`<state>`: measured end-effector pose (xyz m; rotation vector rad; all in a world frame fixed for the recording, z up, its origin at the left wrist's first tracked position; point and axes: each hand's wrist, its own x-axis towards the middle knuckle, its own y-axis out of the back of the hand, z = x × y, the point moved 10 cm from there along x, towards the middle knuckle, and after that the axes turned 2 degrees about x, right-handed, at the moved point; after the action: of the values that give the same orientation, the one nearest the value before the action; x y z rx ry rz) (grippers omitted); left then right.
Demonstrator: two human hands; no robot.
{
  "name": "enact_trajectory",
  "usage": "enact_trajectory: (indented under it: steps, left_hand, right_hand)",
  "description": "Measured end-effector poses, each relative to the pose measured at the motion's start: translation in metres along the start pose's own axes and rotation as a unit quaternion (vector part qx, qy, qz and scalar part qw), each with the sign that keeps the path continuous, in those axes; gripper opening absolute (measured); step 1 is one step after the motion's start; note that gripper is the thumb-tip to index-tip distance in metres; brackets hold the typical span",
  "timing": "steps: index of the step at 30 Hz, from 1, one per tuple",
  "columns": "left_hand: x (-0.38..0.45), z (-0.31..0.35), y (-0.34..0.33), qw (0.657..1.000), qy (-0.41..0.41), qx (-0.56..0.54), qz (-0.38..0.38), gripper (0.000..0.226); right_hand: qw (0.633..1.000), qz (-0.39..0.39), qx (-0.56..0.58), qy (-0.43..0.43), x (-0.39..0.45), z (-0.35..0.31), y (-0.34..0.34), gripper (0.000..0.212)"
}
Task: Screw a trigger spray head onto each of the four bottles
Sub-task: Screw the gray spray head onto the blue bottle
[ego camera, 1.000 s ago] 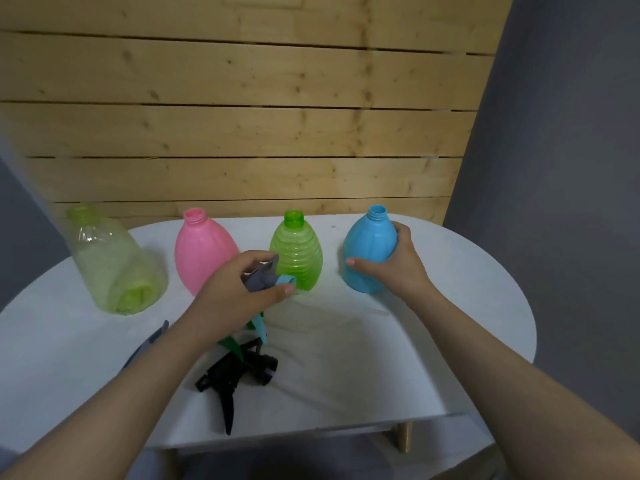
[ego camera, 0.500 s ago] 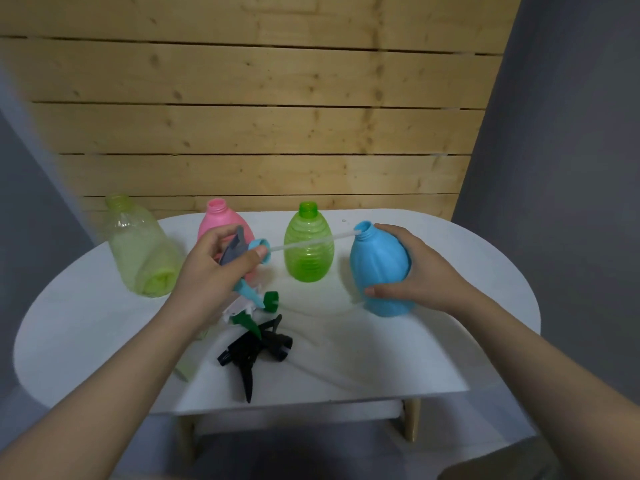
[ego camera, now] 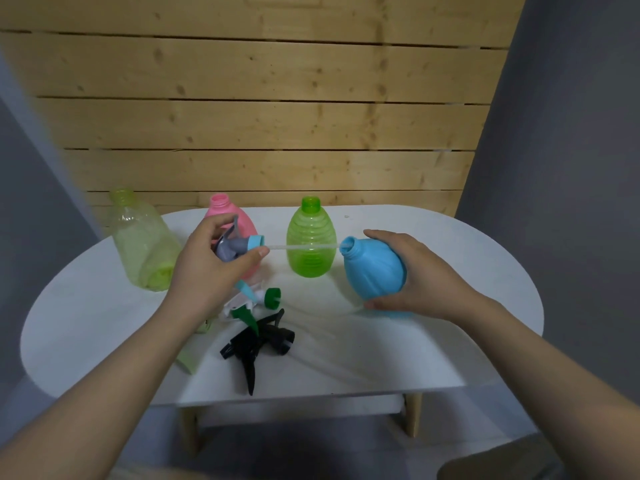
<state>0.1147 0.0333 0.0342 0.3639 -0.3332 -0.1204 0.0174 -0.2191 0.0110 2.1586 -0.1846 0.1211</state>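
Note:
My right hand (ego camera: 422,277) grips the blue bottle (ego camera: 372,271), tilted with its open neck pointing left. My left hand (ego camera: 211,268) holds a grey spray head with a blue collar (ego camera: 239,245), lying sideways. Its clear dip tube (ego camera: 304,246) runs right, and its tip sits at the blue bottle's mouth. A green ribbed bottle (ego camera: 310,240), a pink bottle (ego camera: 225,216) and a pale yellow-green bottle (ego camera: 143,244) stand open-necked at the back. A black spray head (ego camera: 258,344) and a white-and-green one (ego camera: 258,301) lie on the white table (ego camera: 433,355).
A wooden plank wall (ego camera: 263,116) rises right behind the table. Grey walls flank it on both sides. A pale green piece (ego camera: 192,358), partly hidden by my left forearm, lies near the table's front edge.
My left hand lifted the grey spray head off the table and turned it sideways. My right hand tipped the blue bottle leftward, and the tube tip now meets its mouth.

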Motion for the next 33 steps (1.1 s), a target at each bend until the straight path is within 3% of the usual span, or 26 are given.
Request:
enact_trajectory:
  steps: [6, 13, 22, 27, 33]
  left_hand:
    - [-0.001, 0.014, -0.007, 0.997, -0.056, 0.045, -0.029, 0.063]
    - [-0.012, 0.017, -0.049, 0.986, -0.013, 0.001, -0.164, 0.065]
    - [-0.034, 0.016, -0.084, 0.941, 0.007, 0.009, -0.337, 0.027]
    - [-0.03, 0.004, -0.086, 0.94, 0.049, 0.001, -0.337, 0.022]
    - [-0.024, -0.016, -0.085, 0.948, 0.129, -0.034, -0.288, 0.017]
  right_hand:
    - [0.996, -0.013, -0.086, 0.02, 0.002, -0.01, -0.002, 0.1]
    - [0.996, -0.076, 0.034, 0.023, -0.001, -0.032, -0.01, 0.073]
    - [0.971, -0.22, 0.098, 0.016, -0.004, -0.036, -0.036, 0.072]
    - [0.952, -0.25, 0.174, -0.02, -0.002, -0.027, -0.041, 0.068]
    - [0.957, -0.162, 0.235, -0.048, 0.006, -0.016, -0.026, 0.061]
